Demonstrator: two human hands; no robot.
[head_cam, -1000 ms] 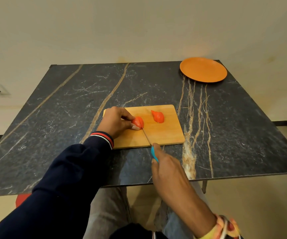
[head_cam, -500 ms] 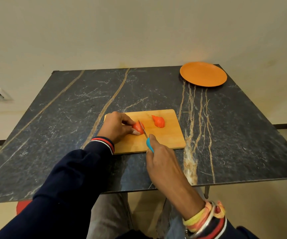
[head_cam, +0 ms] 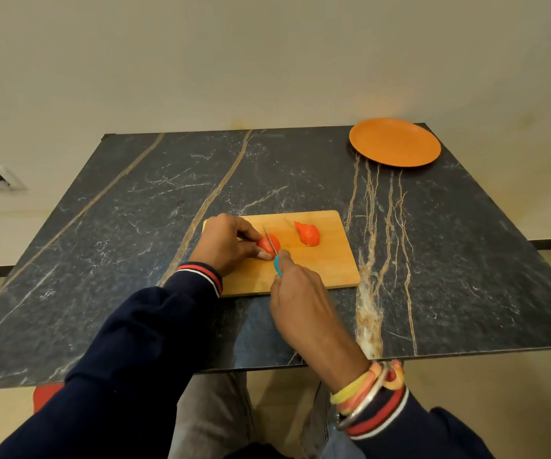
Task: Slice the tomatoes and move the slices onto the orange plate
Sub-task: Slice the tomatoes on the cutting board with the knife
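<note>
Two hands at one tomato piece, centre of the frame.

The left hand [head_cam: 226,243] had its fingers curled, and thumb and fingertips held a red tomato piece [head_cam: 276,241] against the wooden cutting board [head_cam: 327,263]. The right hand [head_cam: 300,293], just below and right of it, was wrapped closed round the blue handle of a small knife [head_cam: 277,265], one finger lying along the top of the handle. The thin blade slanted across the held piece; how deep it sat in the flesh could not be told. A second tomato piece [head_cam: 307,234] lay apart to the right on the board, glossy skin up. The orange plate [head_cam: 395,142] sat in the upper right of the frame on the dark marble table [head_cam: 135,226], well apart from the board.
</note>
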